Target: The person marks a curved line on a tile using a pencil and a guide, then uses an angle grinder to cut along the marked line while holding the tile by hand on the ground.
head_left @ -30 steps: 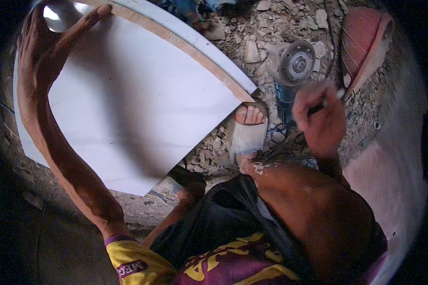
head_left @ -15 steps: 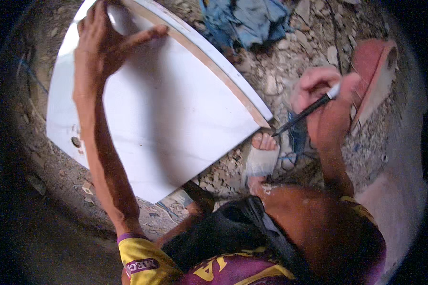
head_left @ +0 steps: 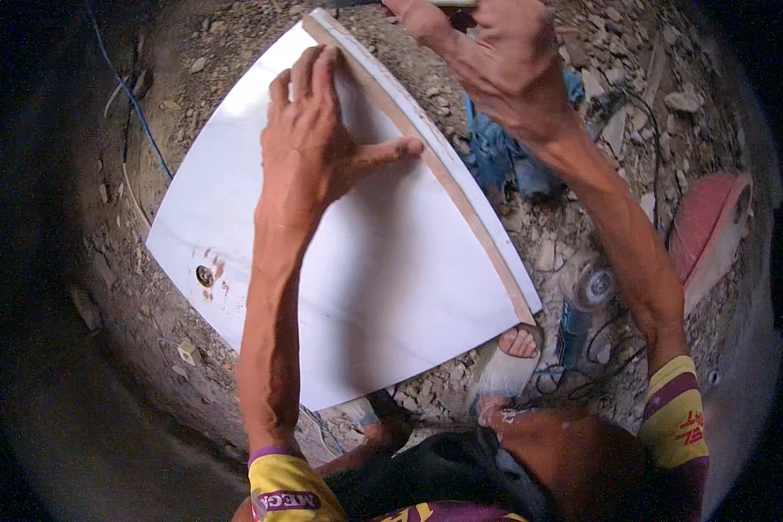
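Note:
A large white slab (head_left: 409, 322), smooth and glossy, lies over the rubble, with a small round hole (head_left: 204, 276) near its left corner. Along its right side runs a narrow tan strip (head_left: 461, 209), a white margin showing beyond it. My left hand (head_left: 309, 130) presses on the slab with fingers spread, fingertips by the strip's far end and thumb across the strip. Raised past the slab's far right side, my right hand (head_left: 505, 65) is closed around a marker pen (head_left: 452, 3), mostly cut off by the picture's upper edge.
An angle grinder (head_left: 574, 317) with a blue body lies right of my foot (head_left: 518, 344), which is by the slab's near right corner. Blue cloth (head_left: 505, 165) sits on the rubble below my right forearm. A red-topped block (head_left: 709, 226) stands far right. A blue cord (head_left: 135, 104) runs at left.
My right hand has moved with the pen from the strip's near end up to the far side. My left hand still presses there; slab and hand appear shifted right and lower in view.

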Demonstrator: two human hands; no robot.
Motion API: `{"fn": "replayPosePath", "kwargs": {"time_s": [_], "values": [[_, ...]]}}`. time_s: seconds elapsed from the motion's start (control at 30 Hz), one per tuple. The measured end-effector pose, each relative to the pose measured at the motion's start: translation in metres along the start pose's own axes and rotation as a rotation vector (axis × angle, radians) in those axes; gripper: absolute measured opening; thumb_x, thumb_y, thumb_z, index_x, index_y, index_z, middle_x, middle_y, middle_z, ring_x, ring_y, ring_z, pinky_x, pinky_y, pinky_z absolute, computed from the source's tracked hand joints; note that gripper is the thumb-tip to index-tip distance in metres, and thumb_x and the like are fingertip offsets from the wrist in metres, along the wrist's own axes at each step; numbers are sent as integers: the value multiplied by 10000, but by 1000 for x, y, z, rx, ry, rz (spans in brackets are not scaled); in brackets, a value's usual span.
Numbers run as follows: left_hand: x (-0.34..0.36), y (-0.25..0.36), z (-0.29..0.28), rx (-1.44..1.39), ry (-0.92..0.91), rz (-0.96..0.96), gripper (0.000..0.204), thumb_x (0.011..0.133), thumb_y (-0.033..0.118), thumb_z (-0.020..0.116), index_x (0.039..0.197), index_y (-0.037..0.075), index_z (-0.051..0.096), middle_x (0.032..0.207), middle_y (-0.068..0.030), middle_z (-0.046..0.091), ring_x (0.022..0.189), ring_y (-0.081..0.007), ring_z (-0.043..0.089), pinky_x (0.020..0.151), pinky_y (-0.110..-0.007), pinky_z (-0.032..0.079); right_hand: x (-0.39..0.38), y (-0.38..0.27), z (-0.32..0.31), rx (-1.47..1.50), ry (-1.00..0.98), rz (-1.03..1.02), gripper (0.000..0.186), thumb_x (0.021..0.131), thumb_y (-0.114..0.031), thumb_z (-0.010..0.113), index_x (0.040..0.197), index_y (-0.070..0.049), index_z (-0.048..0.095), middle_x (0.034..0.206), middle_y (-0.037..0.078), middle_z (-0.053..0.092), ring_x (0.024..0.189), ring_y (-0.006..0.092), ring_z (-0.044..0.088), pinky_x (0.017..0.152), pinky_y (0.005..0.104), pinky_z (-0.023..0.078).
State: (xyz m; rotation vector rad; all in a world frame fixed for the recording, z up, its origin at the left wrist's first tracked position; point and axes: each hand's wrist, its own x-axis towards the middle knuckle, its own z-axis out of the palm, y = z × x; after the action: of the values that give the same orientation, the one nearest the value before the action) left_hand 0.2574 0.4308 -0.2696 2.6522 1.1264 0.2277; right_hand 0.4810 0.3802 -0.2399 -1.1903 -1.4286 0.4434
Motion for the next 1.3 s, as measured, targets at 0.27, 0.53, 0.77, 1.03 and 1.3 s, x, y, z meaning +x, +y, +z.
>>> {"fn": "replayPosePath", "kwargs": {"time_s": [0.27,0.53,0.77,1.03,1.3], "values": [[-1,-1,2,-61,54,3,1393,546,696,1012,1572,-73,468,1567,-221,539,1430,-447,516,1146,-596,497,29,39,36,-226,-42,-93,272,1078,-230,720,1081,37,777,984,205,803,891,308,812,763,405,626],[-1,0,2,-68,74,-5,1382,529,659,1027,1567,-62,468,1550,-191,545,1407,-423,514,1123,-581,505,31,51,45,-240,-70,-42,221,1055,-192,723,1091,22,761,1001,191,790,857,296,795,737,403,609],[0,3,3,-75,52,3,1359,539,658,1026,1556,-58,479,1550,-196,541,1405,-419,516,1140,-575,512,33,57,45,-262,-79,-123,241,1061,-199,707,1086,35,758,1005,207,790,900,341,797,780,416,619],[4,5,7,-13,57,55,1357,572,678,1018,1555,-89,485,1568,-231,539,1423,-451,531,1139,-549,534,10,45,19,-213,-210,-112,289,1093,-234,670,1090,48,732,1000,220,741,938,381,754,839,457,587],[4,33,-27,63,-123,-79,1341,654,681,990,1595,-85,419,1596,-299,509,1515,-483,458,1243,-542,442,-59,-5,-12,-239,-267,6,202,1057,-142,713,1135,44,724,1023,207,727,937,374,742,806,437,581]]}}
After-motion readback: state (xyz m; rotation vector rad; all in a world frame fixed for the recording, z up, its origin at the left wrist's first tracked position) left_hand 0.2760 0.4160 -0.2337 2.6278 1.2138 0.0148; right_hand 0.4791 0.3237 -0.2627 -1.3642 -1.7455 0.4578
